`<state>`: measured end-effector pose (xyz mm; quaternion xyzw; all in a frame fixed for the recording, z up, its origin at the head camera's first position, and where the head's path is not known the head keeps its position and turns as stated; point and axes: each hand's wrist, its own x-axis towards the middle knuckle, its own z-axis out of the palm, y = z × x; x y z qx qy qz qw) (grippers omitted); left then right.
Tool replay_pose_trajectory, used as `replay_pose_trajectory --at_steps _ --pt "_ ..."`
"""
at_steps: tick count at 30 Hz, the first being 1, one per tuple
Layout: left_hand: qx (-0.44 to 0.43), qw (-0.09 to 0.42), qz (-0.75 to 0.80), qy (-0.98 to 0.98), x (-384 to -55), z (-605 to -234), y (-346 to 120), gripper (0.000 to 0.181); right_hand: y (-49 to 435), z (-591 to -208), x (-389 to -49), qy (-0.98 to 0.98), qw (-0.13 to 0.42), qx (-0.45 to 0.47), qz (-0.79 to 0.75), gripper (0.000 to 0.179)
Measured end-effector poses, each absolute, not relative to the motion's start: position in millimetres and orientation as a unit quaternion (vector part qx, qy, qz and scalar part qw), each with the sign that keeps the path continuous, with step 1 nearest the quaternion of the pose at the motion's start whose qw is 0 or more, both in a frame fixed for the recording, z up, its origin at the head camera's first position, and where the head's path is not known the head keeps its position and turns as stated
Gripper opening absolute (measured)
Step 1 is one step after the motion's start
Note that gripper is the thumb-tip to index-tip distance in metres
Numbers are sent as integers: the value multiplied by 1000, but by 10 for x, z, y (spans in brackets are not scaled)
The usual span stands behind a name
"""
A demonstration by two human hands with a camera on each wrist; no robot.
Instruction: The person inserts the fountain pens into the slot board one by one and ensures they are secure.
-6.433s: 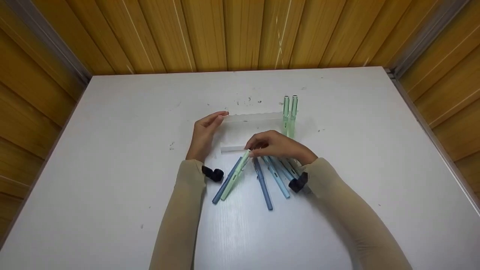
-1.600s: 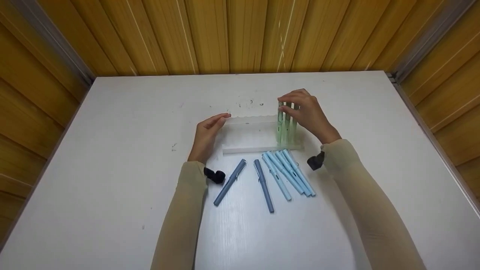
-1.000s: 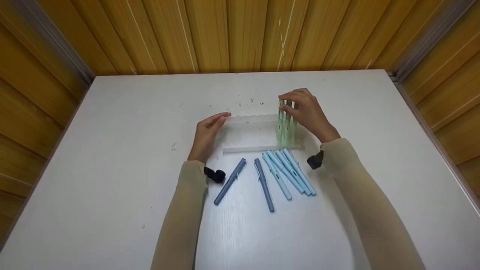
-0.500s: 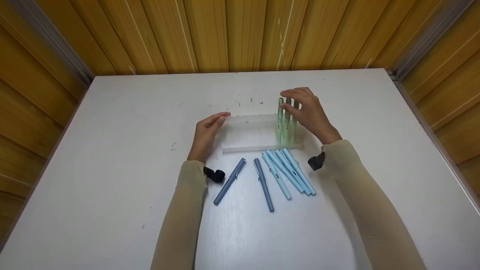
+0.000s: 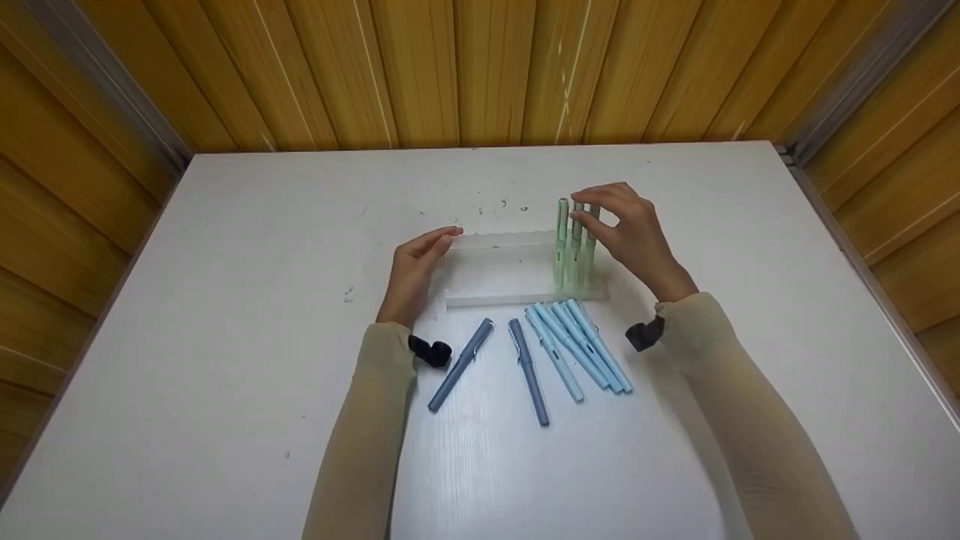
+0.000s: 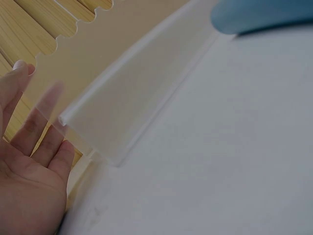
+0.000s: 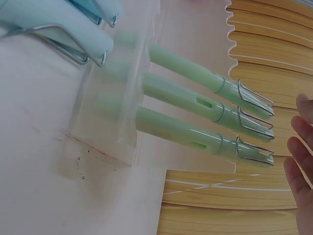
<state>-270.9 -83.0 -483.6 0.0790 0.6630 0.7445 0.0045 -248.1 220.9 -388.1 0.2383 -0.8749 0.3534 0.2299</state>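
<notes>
A clear acrylic pen rack (image 5: 495, 299) with a notched back stands mid-table. Three pale green pens stand upright in its right end; the leftmost green pen (image 5: 560, 238) shows fully in the head view. My left hand (image 5: 412, 268) holds the rack's left end, and the left wrist view shows some fingers behind the clear back plate (image 6: 93, 54). My right hand (image 5: 634, 234) is beside the green pens, thumb and fingers spread. In the right wrist view its fingertips (image 7: 298, 147) are apart from the capped, clipped pen ends.
Several light blue pens (image 5: 589, 349) lie in a fan before the rack's right half. Two dark blue pens lie left of them, one slanting (image 5: 459, 367) and one near upright in view (image 5: 529, 375). A wood-patterned wall (image 5: 480, 71) borders the white table (image 5: 262, 300).
A green pen that was in my right hand now stands third in the rack. Just now the right hand has let go of it and drawn back rightward. The left hand stays put.
</notes>
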Motion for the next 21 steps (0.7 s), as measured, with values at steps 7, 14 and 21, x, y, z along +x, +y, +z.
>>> replay_pose_trajectory --at_steps 7,14,21 --pt "78 0 730 679 -2706 -4833 -838 33 2230 -3890 -2357 -875 187 235 380 23" --pt "73 1 732 677 -2708 -4833 -839 31 2271 -3945 -2254 -891 98 232 378 21" --pt "79 4 736 673 -2715 -4847 -831 33 2370 -3998 -2178 -910 -16 195 365 25"
